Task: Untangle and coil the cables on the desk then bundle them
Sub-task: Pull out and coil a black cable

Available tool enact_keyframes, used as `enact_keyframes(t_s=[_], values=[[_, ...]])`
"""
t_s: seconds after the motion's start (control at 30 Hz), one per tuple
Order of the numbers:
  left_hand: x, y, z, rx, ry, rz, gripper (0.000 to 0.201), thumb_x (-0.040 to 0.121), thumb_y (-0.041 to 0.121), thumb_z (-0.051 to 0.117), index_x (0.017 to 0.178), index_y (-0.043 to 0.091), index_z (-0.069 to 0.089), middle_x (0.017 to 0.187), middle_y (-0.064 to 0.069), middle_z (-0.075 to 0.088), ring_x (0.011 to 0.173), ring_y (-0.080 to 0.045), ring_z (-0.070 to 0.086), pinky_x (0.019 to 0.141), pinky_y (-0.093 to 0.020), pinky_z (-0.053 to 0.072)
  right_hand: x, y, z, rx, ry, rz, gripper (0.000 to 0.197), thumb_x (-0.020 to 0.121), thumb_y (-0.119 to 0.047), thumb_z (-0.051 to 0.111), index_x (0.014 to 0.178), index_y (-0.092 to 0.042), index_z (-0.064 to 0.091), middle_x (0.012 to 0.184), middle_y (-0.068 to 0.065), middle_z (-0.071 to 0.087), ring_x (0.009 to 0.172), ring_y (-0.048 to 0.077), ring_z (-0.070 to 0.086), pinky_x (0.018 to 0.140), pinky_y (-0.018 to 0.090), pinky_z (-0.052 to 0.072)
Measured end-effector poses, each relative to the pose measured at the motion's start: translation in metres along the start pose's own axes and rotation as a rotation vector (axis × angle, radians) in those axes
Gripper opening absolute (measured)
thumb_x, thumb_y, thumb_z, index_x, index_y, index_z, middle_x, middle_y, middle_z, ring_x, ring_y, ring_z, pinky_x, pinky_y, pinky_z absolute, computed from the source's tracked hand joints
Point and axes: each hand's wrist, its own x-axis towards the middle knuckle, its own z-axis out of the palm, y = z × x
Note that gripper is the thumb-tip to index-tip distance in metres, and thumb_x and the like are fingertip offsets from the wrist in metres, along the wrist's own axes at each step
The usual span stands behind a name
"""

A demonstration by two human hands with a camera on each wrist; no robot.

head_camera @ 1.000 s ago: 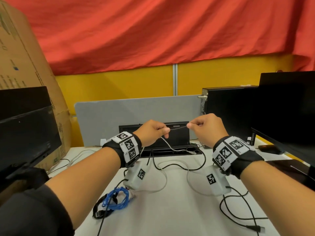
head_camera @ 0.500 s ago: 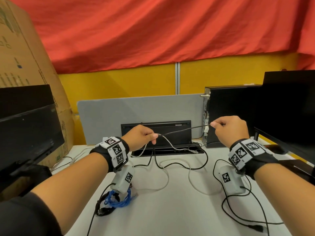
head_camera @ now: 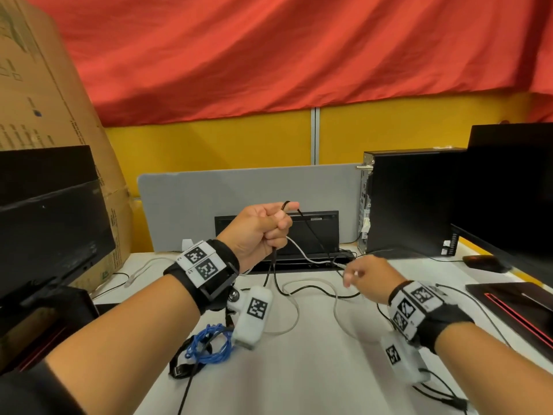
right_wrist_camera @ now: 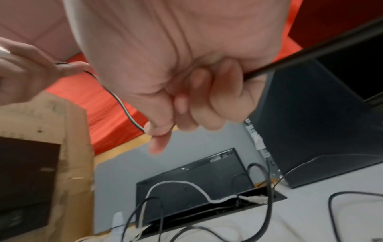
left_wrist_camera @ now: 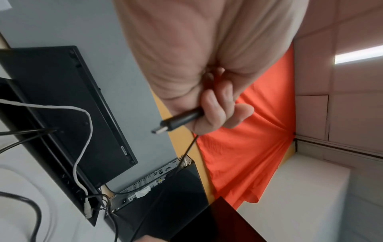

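Note:
My left hand (head_camera: 281, 218) is raised above the desk in a fist and grips a thin black cable (head_camera: 314, 235) that loops over its forefinger. In the left wrist view the fingers (left_wrist_camera: 215, 113) hold the cable's black USB plug (left_wrist_camera: 180, 120). The cable slants down to my right hand (head_camera: 348, 274), low by the desk's cable box. That hand (right_wrist_camera: 157, 131) pinches the cable (right_wrist_camera: 122, 104) between thumb and forefinger. A white cable (head_camera: 302, 256) runs from beneath the left hand into the box. A coiled blue cable (head_camera: 209, 344) lies at the front left.
Loose black cables (head_camera: 299, 292) and a pale loop (head_camera: 338, 313) sprawl on the white desk (head_camera: 299, 378). Black monitors stand at the left (head_camera: 54, 235) and right (head_camera: 508, 205). A PC tower (head_camera: 410, 202), a grey divider (head_camera: 239, 193) and a cardboard box (head_camera: 45, 115) stand behind.
The right hand dropped from shoulder height down and left to the cable box. The left hand rose, and the black cable now loops over its forefinger instead of stretching taut.

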Motion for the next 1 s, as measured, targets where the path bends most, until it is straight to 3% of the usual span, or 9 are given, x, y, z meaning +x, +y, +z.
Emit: enact_keyframes(t_s=[0.1,0.17,0.23,0.33,0.43,0.57,0.7,0.87,1.0], values=[[-0.002,-0.007,0.005,-0.029,0.095,0.057,0.04,0.097,-0.012,0.035,0.137,-0.007,0.038,0.079,-0.008,0.063,0.049,-0.008,0.047,0.049,-0.018,0.041,-0.017,-0.017,0.013,-0.005,-0.137,-0.161,0.035,0.093,-0.016,0.054,0.063,-0.03,0.063,0.078,-0.015,0.061,0.078,0.002,0.055,0.067,0.016,0.04],[-0.003,-0.014,0.006,-0.053,0.143,0.079,0.042,0.097,-0.014,0.035,0.138,-0.004,0.033,0.106,-0.018,0.068,0.072,-0.017,0.069,0.068,-0.023,0.057,-0.03,-0.032,0.013,0.011,-0.222,-0.253,0.034,0.094,-0.017,0.053,0.063,-0.03,0.061,0.071,-0.015,0.058,0.069,0.0,0.051,0.065,0.014,0.039],[-0.002,-0.02,0.005,-0.079,0.187,0.082,0.051,0.095,-0.017,0.035,0.143,-0.002,0.027,0.126,-0.022,0.061,0.107,-0.029,0.067,0.094,-0.035,0.054,-0.042,-0.047,0.008,0.101,-0.304,-0.292,0.033,0.094,-0.015,0.052,0.064,-0.027,0.061,0.059,-0.017,0.054,0.058,-0.003,0.047,0.058,0.009,0.037],[-0.001,-0.027,0.006,0.031,0.23,0.059,0.06,0.094,-0.016,0.04,0.149,0.001,0.024,0.133,-0.014,0.059,0.122,-0.023,0.059,0.107,-0.037,0.043,-0.058,-0.067,-0.009,0.32,-0.36,-0.287,0.033,0.096,-0.01,0.05,0.065,-0.016,0.06,0.047,-0.016,0.047,0.043,-0.002,0.042,0.045,0.007,0.033],[-0.006,-0.031,0.01,0.214,0.178,-0.004,0.06,0.094,-0.013,0.043,0.149,0.004,0.027,0.129,-0.01,0.063,0.119,-0.017,0.061,0.104,-0.029,0.045,-0.066,-0.081,-0.031,0.478,-0.314,-0.287,0.034,0.095,-0.008,0.049,0.063,-0.013,0.057,0.046,-0.012,0.04,0.039,0.002,0.032,0.04,0.015,0.026],[-0.013,-0.037,0.016,0.283,0.053,-0.118,0.057,0.093,-0.018,0.038,0.147,0.002,0.031,0.122,-0.016,0.066,0.114,-0.023,0.064,0.105,-0.033,0.044,-0.06,-0.086,-0.05,0.614,-0.22,-0.268,0.03,0.096,-0.008,0.047,0.067,-0.008,0.055,0.048,-0.006,0.033,0.043,0.009,0.023,0.043,0.022,0.017],[-0.021,-0.039,0.021,0.286,-0.143,-0.177,0.051,0.093,-0.018,0.032,0.138,0.002,0.045,0.118,-0.022,0.067,0.106,-0.034,0.067,0.103,-0.038,0.046,-0.047,-0.082,-0.053,0.616,-0.074,-0.26,0.03,0.1,-0.019,0.046,0.074,-0.008,0.056,0.051,-0.004,0.034,0.042,0.007,0.027,0.04,0.019,0.022],[-0.024,-0.04,0.027,0.152,-0.213,-0.244,0.052,0.086,-0.012,0.04,0.138,-0.005,0.042,0.104,-0.026,0.069,0.064,-0.019,0.061,0.081,-0.029,0.047,-0.026,-0.066,-0.041,0.455,0.218,-0.296,0.03,0.098,-0.024,0.051,0.073,-0.012,0.065,0.043,-0.015,0.041,0.04,0.001,0.038,0.044,0.009,0.032],[-0.021,-0.04,0.034,0.041,-0.165,-0.209,0.051,0.081,-0.005,0.038,0.129,-0.007,0.054,0.069,-0.016,0.063,0.05,-0.015,0.04,0.102,-0.044,0.046,-0.015,-0.054,-0.026,0.453,0.336,-0.291,0.028,0.095,-0.027,0.057,0.076,-0.009,0.068,0.057,-0.007,0.052,0.053,0.002,0.044,0.056,0.015,0.04]])
